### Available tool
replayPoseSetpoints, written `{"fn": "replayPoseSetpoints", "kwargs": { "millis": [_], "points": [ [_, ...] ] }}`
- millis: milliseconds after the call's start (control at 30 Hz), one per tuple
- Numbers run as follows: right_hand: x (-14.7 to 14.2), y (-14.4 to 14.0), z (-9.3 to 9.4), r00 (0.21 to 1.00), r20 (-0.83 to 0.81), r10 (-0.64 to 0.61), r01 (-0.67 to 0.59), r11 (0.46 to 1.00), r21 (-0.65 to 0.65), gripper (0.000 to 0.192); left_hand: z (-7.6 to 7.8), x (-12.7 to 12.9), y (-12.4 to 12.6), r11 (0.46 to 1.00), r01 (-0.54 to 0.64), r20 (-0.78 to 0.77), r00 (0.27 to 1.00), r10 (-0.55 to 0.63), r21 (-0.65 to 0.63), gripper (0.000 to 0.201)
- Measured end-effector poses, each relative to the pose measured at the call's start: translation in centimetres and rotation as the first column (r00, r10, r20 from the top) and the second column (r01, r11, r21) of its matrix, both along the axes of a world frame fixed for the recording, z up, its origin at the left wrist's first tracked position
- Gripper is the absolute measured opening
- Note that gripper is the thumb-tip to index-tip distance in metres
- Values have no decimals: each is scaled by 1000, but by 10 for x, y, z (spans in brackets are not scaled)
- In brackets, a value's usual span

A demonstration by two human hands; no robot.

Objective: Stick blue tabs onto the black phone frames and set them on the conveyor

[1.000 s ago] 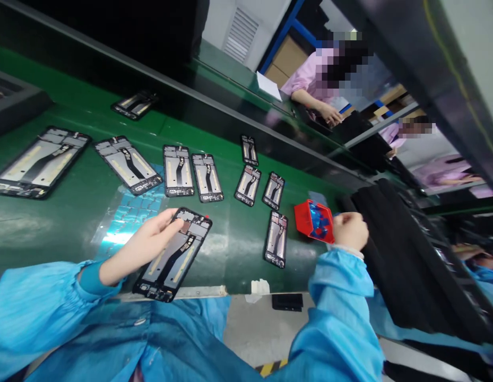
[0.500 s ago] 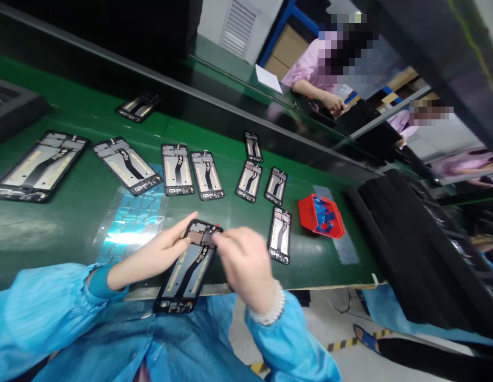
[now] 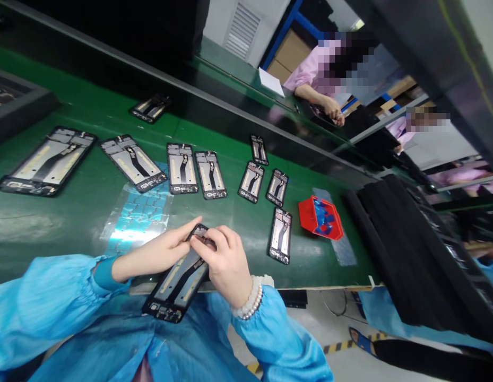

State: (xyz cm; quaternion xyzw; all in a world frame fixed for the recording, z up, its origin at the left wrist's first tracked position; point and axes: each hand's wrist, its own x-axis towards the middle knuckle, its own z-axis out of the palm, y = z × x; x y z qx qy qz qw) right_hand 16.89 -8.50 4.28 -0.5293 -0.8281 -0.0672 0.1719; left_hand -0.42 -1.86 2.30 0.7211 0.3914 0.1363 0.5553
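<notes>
My left hand (image 3: pixel 158 253) grips a black phone frame (image 3: pixel 175 284) by its left edge, at the near edge of the green belt (image 3: pixel 71 223). My right hand (image 3: pixel 226 262) rests on the top end of the same frame, fingertips pressing near its upper corner. Whether something small sits under those fingertips cannot be seen. A shiny sheet of blue stickers (image 3: pixel 137 215) lies on the belt just left of my hands. A red tray (image 3: pixel 320 217) with blue pieces stands to the right.
Several more phone frames (image 3: pixel 182 167) lie in a loose row across the belt, one (image 3: pixel 280 235) close to my right hand. A black cloth (image 3: pixel 401 244) hangs at the right. Two people in pink work across the line, behind a dark rail (image 3: pixel 230 114).
My right hand came back from the red tray to the frame and now presses on its top end. The frame has slid a little toward me.
</notes>
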Motion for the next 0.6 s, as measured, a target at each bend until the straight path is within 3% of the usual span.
{"fn": "replayPoseSetpoints", "kwargs": {
  "millis": [67, 133, 200, 233, 300, 367, 467, 533, 600],
  "points": [
    [2, -6, 2, 993, -121, 2, -4, 1000, -16, 34, 0, 0, 0, 999, -29, 38, 999, 30, -17, 69],
    [3, -17, 2, 943, -311, -115, 98, 993, -70, 34, 1, 0, 0, 996, -92, 93, 991, 92, -9, 66],
    [0, -29, -3, 811, -510, -288, 179, 951, -253, 40, 3, 0, 1, 989, -149, 128, 980, 151, -26, 64],
    [-1, -35, -8, 723, -587, -364, 161, 915, -370, 48, 3, 1, 1, 986, -156, 131, 978, 163, -63, 65],
    [0, -40, -21, 561, -688, -460, 31, 842, -538, 56, 3, 1, 1, 976, -139, 137, 977, 163, -165, 69],
    [13, -35, -32, 468, -719, -514, -30, 804, -594, 50, -1, 1, 0, 966, -127, 187, 967, 170, -223, 80],
    [56, -18, -37, 542, -588, -600, 197, 771, -605, 41, -9, 1, 1, 969, -137, 270, 944, 191, -205, 92],
    [88, -9, -35, 600, -448, -663, 372, 727, -577, 40, -14, 0, 3, 973, -130, 222, 960, 172, -192, 83],
    [109, -6, -32, 628, -352, -694, 462, 697, -548, 39, -17, -3, 6, 976, -120, 154, 977, 149, -183, 70]
  ]
}}
